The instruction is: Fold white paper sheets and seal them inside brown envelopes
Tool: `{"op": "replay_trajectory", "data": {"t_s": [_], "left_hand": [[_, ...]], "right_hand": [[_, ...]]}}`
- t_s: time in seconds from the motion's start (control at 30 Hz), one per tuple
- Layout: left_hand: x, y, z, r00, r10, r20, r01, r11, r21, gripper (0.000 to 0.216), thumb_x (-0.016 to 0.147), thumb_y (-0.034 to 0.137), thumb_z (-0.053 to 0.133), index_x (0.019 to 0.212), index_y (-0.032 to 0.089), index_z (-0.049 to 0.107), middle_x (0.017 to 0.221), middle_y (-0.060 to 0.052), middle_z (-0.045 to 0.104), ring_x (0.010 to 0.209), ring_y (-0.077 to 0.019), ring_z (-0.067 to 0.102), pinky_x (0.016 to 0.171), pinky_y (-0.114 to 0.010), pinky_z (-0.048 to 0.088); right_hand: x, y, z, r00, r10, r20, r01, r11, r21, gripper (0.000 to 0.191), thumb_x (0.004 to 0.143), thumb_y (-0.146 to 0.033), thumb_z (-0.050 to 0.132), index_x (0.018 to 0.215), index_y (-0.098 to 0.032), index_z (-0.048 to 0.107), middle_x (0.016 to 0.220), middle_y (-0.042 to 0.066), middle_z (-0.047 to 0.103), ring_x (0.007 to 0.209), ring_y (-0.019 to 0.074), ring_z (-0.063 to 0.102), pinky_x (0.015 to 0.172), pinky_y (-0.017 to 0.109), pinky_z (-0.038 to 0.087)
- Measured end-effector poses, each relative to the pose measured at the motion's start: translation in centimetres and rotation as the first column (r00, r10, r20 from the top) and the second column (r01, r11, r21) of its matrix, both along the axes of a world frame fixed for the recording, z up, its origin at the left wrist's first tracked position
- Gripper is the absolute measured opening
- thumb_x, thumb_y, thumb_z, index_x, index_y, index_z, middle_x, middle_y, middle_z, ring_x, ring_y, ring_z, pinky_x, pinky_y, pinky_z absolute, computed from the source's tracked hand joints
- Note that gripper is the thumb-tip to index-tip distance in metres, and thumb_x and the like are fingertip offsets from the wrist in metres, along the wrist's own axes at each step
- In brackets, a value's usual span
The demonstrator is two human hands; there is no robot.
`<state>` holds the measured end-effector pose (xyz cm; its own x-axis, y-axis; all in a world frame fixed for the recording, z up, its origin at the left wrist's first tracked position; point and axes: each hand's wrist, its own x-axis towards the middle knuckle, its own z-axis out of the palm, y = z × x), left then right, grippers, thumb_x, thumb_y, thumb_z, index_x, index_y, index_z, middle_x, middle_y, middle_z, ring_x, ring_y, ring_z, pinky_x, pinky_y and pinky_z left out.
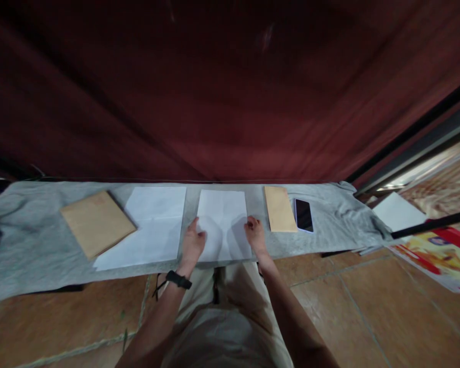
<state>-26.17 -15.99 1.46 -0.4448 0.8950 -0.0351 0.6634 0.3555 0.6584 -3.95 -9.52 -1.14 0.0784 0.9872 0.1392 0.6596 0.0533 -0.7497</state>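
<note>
White sheet of paper (223,212) lies flat on the grey-clothed desk (34,245), your left hand (192,241) and right hand (255,234) resting on its side edges, grip released; judged light, limp, crease-prone, so lift by both edges.

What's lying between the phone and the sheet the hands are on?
A small tan envelope lies there, flat on the grey cloth, between the sheet and the phone; the head view shows it.

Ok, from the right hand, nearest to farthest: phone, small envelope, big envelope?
1. Small envelope, just right of the right hand.
2. Phone, right of that envelope.
3. Big envelope, far left.
</note>
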Motion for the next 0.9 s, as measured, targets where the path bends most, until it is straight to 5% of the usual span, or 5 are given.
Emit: {"op": "replay_trajectory", "data": {"t_s": [0.23, 0.47, 0.7, 0.8, 0.9], "left_hand": [[-0.5, 1.2, 0.2, 0.992, 0.045, 0.114, -0.048, 0.999, 0.021, 0.059, 0.086, 0.014, 0.057, 0.145, 0.012, 0.053, 0.121, -0.013, 0.073, 0.108, -0.0252, 0.072, 0.1, -0.038, 0.055], [-0.4, -0.1, -1.0, 0.992, 0.086, 0.096, -0.091, 0.995, 0.049, 0.053, 0.087, 0.019, 0.059, 0.139, 0.013, 0.058, 0.116, -0.012, 0.075, 0.105, -0.0265, 0.072, 0.098, -0.041, 0.057], [0.1, -1.3, -0.2, 0.984, 0.041, -0.176, -0.021, 0.993, 0.114, 0.046, 0.09, 0.016, 0.054, 0.136, 0.012, 0.061, 0.125, -0.019, 0.066, 0.111, -0.0299, 0.068, 0.101, -0.047, 0.055], [1.5, -0.5, 0.4, 0.93, -0.05, -0.365, 0.137, 0.966, 0.217, 0.045, 0.096, 0.019, 0.05, 0.139, 0.014, 0.058, 0.144, -0.02, 0.054, 0.133, -0.0333, 0.055, 0.111, -0.052, 0.047], [3.7, 2.1, 0.2, 0.843, -0.326, -0.427, 0.435, 0.88, 0.189, 0.044, 0.102, 0.026, 0.043, 0.142, 0.014, 0.056, 0.158, -0.016, 0.045, 0.15, -0.03, 0.038, 0.12, -0.048, 0.039]], "right_hand": [[-0.7, 0.6, 1.4, 0.997, 0.079, -0.016, -0.077, 0.993, 0.091, 0.037, 0.09, -0.016, 0.048, 0.122, -0.016, 0.066, 0.119, 0.012, 0.068, 0.11, 0.0232, 0.065, 0.101, 0.037, 0.05], [-2.5, -3.3, 0.3, 0.914, 0.355, 0.195, -0.386, 0.909, 0.157, 0.042, 0.101, -0.022, 0.046, 0.141, -0.017, 0.058, 0.15, 0.013, 0.055, 0.141, 0.0265, 0.049, 0.118, 0.046, 0.039], [-3.0, -5.7, 0.1, 0.81, 0.387, 0.44, -0.468, 0.879, 0.088, 0.046, 0.106, -0.033, 0.046, 0.15, -0.019, 0.052, 0.159, 0.01, 0.046, 0.149, 0.0265, 0.039, 0.125, 0.049, 0.027], [-3.3, -5.9, 0.2, 0.798, 0.358, 0.485, -0.438, 0.897, 0.058, 0.048, 0.107, -0.035, 0.043, 0.151, -0.02, 0.05, 0.16, 0.008, 0.045, 0.149, 0.026, 0.039, 0.126, 0.049, 0.024], [-3.5, -5.9, 0.2, 0.792, 0.355, 0.497, -0.426, 0.904, 0.032, 0.047, 0.105, -0.031, 0.045, 0.151, -0.021, 0.051, 0.158, 0.01, 0.048, 0.148, 0.0273, 0.041, 0.127, 0.053, 0.018]]}}
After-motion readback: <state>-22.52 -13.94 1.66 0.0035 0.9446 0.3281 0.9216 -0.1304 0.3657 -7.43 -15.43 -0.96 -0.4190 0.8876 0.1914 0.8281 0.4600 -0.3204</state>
